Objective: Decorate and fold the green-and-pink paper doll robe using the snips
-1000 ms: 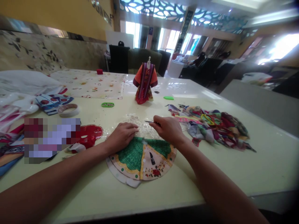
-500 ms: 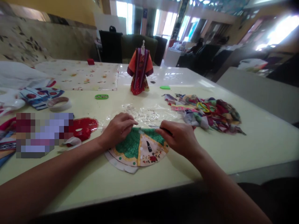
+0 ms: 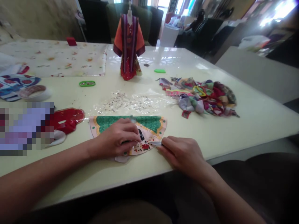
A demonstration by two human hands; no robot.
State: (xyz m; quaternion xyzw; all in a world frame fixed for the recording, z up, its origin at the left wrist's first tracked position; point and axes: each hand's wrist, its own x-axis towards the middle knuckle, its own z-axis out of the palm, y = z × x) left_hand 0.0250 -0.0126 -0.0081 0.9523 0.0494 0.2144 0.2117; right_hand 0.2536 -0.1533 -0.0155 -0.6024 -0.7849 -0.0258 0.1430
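A fan-shaped cloth piece (image 3: 149,126) with green and pink patterned panels lies flat on the cream table (image 3: 245,130). My left hand (image 3: 115,138) rests on its middle, covering part of the pattern. My right hand (image 3: 181,154) is at the cloth's lower right edge, pinching a thin metal tool (image 3: 156,143) whose tip touches that edge. A pale lower flap of the cloth (image 3: 121,159) shows beneath the pattern, near my left hand.
A plastic sheet with scattered beads (image 3: 126,104) lies beyond the cloth. A heap of fabric scraps (image 3: 198,96) is at the right, and a miniature robe on a stand (image 3: 128,46) is behind. A red cut-out (image 3: 67,119) and tape roll (image 3: 35,92) are at the left.
My right hand has slid from the cloth's far edge to its lower right edge, and my left hand has moved across it. The view has tilted lower.
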